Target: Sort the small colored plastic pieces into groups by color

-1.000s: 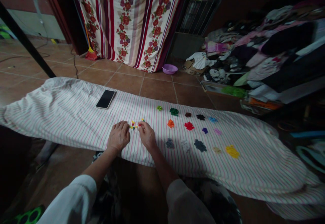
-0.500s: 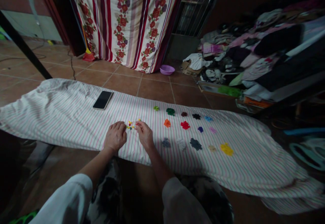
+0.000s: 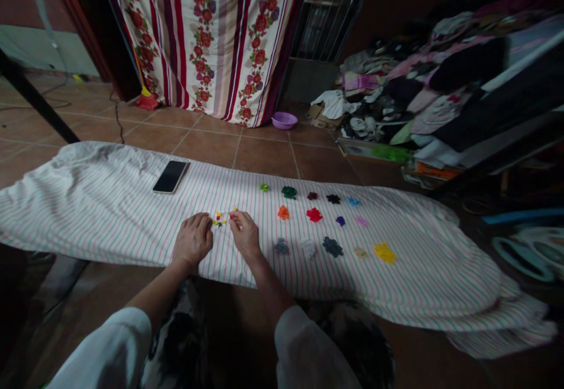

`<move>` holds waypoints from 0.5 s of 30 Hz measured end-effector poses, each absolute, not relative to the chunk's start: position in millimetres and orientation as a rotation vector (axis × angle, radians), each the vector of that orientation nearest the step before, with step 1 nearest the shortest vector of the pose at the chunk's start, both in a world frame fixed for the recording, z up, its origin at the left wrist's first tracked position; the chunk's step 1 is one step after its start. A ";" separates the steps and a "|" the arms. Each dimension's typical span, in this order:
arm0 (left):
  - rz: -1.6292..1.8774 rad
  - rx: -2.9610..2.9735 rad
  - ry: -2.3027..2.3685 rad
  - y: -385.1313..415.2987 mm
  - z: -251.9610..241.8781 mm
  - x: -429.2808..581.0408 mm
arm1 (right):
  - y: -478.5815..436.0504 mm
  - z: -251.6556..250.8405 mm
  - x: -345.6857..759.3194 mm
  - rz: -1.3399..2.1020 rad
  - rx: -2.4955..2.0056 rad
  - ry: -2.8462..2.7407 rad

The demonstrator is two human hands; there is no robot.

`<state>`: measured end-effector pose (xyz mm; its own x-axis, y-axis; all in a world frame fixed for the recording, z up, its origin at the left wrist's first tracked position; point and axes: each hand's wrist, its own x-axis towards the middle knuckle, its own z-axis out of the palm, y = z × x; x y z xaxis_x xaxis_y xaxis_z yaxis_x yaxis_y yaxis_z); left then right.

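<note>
Pieces (image 3: 218, 218) look unmoved, work unadvanced: at four o'clock my right hand (image 3: 244, 234) pinches a red piece (image 3: 231, 217); left hand (image 3: 194, 240), at eight, grip unclear.

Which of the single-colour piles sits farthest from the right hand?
The yellow pile, at the right end of the row nearest the person. It lies farther right than the beige pile and all others; the right hand is leftward.
</note>
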<state>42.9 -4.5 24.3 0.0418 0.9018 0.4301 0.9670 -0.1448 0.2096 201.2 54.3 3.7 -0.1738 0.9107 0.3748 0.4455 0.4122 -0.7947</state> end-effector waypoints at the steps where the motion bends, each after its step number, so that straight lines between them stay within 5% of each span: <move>1: -0.716 -2.159 -1.949 -4.6 23.8 42.8 | 53.4 4.8 201.1 0.655 -1.173 -1.792; 15: -0.710 -2.145 -1.890 -4.5 21.7 40.8 | 69.9 35.9 254.9 0.569 -1.125 -1.683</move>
